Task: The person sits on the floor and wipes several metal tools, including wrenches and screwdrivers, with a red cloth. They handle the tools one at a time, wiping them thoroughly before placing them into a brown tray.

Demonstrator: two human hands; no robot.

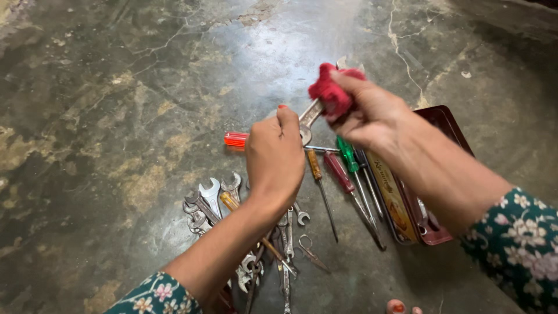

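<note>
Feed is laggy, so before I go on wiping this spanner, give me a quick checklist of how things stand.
1. Left hand grips the spanner: ok.
2. Right hand presses the red cloth on the spanner: ok.
3. Spanner's far end shows past the cloth: ok.
4. Spanner clean: cannot tell, cloth covers it.
5. Screwdrivers lie apart on the floor: ok.
6. Tin box open beside them: ok.

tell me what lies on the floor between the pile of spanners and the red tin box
In the head view, a row of screwdrivers with orange, dark red and green handles lies between the spanners and the tin box.
</note>
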